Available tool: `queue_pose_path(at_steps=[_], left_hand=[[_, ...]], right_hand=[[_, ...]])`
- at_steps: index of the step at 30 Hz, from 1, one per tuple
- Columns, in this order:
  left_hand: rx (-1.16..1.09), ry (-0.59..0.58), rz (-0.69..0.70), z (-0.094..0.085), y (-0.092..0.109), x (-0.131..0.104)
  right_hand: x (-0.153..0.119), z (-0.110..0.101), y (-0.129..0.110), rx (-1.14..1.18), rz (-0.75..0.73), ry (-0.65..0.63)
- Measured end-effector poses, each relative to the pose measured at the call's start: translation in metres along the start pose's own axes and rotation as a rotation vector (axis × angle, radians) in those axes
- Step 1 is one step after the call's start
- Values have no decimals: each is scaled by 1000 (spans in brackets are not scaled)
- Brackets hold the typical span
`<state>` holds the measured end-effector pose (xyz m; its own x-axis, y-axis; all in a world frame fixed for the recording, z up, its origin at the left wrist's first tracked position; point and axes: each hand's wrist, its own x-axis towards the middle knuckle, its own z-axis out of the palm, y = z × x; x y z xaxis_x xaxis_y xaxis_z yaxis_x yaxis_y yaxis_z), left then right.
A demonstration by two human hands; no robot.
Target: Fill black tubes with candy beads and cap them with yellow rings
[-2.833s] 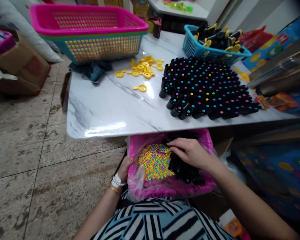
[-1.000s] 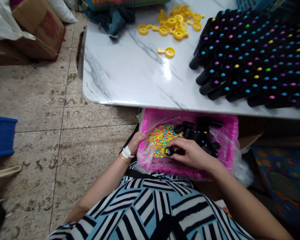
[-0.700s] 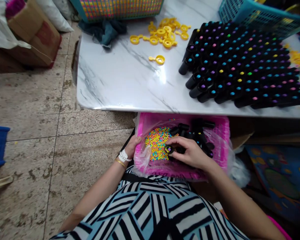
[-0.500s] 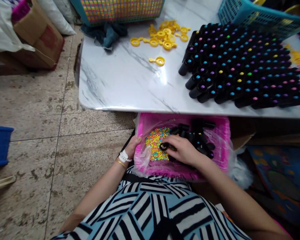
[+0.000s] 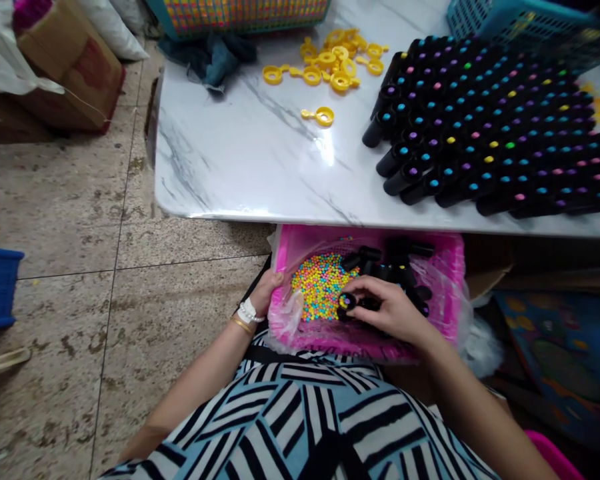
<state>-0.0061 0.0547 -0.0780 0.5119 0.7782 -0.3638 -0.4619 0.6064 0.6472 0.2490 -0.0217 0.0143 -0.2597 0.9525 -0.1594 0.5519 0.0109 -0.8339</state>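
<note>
Pink plastic basket (image 5: 457, 267): left hand (image 5: 267, 291) grips its rim, presumably for steadiness; right hand (image 5: 393, 308) pinches a black tube (image 5: 359, 303) (beads (image 5: 345, 302) showing inside).

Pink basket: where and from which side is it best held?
Likely by the left and right rims of the pink basket, hands coming from both sides: its rectangular shape offers opposing edges, the left hand grips one, and the white table seems to block the far side.

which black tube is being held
The black tube pinched in the right hand beside the colored beads, its end showing yellow; others sit unheld in the pink basket or on the table.
</note>
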Motion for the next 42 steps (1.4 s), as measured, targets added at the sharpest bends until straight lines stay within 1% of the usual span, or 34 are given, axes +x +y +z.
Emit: queue_pose_path(at_steps=[2,3,4,6,8,10,12,14,15,16,17,19,21,23,25,27,29,31,34,38,40,42], left_hand=[[5,0,-6,1,0,1],[0,-1,-9,2,1,1],[-8,-3,-13,3,0,1],[-20,-9,-25,5,0,0],[-10,-22,-33,6,0,-1],[28,-45,-26,6,2,-1],[81,-86,-19,5,6,1],[130,-128,-28,2,11,5],[149,-141,-36,0,13,6],[163,-145,-39,-2,14,8],[171,-144,-36,-4,14,9],[168,-138,-24,-7,12,10],[144,-125,-2,-9,8,9],[112,-96,15,-10,3,7],[93,-71,19,-11,0,7],[90,-68,11,-11,1,7],[102,-78,8,-11,3,7],[120,-79,3,-10,6,7],[145,-59,-2,-6,10,4],[158,-73,22,-2,14,2],[155,-68,25,-3,14,2],[166,-59,24,-4,14,2]], right_hand=[[-6,-3,-2,196,21,15],[-7,-4,-3,236,13,39],[-6,-4,-4,222,-4,70],[1,-3,-4,69,-64,131],[11,-1,-3,-138,-145,130],[22,5,-3,-359,-213,44],[32,16,-5,-594,-250,-98],[38,28,-9,-754,-277,-248],[40,33,-12,-772,-288,-307],[40,37,-14,-744,-296,-347],[39,39,-16,-670,-300,-368],[34,37,-17,-427,-291,-357],[26,30,-16,-162,-252,-297],[17,21,-13,14,-176,-195],[10,14,-11,95,-93,-85],[5,9,-10,150,-46,-8],[3,7,-12,185,-43,72],[3,4,-16,202,-64,187],[10,-6,-28,142,-106,432],[34,-27,-48,-73,-144,773],[49,-37,-57,-231,-163,883],[61,-44,-64,-375,-188,936]])
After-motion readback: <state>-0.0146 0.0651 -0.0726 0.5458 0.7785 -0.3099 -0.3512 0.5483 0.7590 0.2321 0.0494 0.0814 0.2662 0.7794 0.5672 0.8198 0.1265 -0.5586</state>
